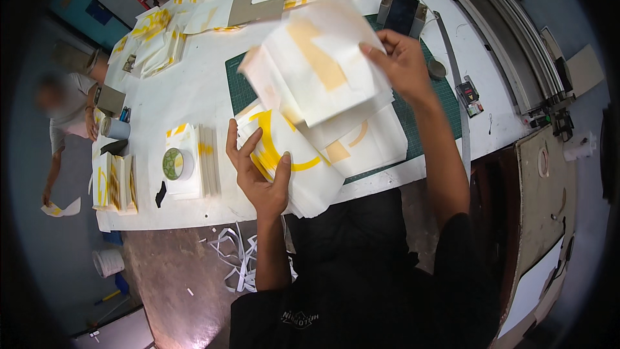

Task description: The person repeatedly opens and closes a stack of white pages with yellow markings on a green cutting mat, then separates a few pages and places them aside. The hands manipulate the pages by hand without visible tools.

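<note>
My right hand (405, 64) is closed on the right edge of a white sheet (310, 71) with a pale orange print, thumb on top. The raised sheet is blurred and hangs over the pile. My left hand (261, 178) has its fingers spread at the left edge of a white sheet with yellow print (290, 155); its thumb lies over that sheet, which overhangs the table's front edge. More printed sheets (381, 142) lie beneath, on a green cutting mat (442, 113).
To the left stand a stack of folded white pieces (205, 155) with a tape roll (184, 164) on it. Farther off are printed piles (155, 45) and a grey board (248, 3). A metal ruler (452, 58) lies right. Another person (71, 103) stands far left, holding a printed piece.
</note>
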Demonstrator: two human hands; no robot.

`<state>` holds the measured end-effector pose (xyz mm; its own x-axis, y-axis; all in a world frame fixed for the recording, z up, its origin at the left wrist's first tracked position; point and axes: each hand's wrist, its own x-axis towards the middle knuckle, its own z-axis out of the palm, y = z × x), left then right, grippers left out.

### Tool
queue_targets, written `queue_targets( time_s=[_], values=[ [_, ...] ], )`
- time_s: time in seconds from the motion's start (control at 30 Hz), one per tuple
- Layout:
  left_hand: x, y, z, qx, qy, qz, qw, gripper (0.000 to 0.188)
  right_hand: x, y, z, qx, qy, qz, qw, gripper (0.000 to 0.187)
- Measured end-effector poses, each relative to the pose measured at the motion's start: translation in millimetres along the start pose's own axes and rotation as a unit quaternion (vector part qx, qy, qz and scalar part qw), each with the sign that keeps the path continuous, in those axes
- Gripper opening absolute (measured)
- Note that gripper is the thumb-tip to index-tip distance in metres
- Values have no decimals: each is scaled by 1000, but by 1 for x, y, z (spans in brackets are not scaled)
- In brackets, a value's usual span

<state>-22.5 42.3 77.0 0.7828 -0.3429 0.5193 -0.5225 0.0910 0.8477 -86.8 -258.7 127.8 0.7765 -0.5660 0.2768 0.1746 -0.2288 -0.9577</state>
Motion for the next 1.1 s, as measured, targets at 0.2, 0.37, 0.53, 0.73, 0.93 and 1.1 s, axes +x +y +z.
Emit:
queue_targets(
  time_s=[0.2, 0.37, 0.53, 0.73, 0.93, 1.1],
  values=[
    [-1, -1, -14, 24, 12, -13, 1000, 59, 61, 27, 29, 81, 71, 25, 994, 30],
    [1, -5, -16, 14, 6, -14, 1000, 57, 114, 142, 22, -195, 34, 95, 976, 39],
    [-5, -7, -32, -12, 34, -36, 999, 61, 78, 123, 2, -351, 124, -33, 928, 49],
    [-5, -11, -34, 21, 32, -42, 998, 60, 5, 92, -57, -409, -3, 296, 863, 61],
    [-3, -7, -45, -53, 64, -51, 995, 61, -12, 126, -54, -288, 77, 286, 911, 48],
    [-5, 2, -58, -63, 80, -45, 994, 61, -5, 132, -46, -226, 78, 257, 937, 35]
  ],
)
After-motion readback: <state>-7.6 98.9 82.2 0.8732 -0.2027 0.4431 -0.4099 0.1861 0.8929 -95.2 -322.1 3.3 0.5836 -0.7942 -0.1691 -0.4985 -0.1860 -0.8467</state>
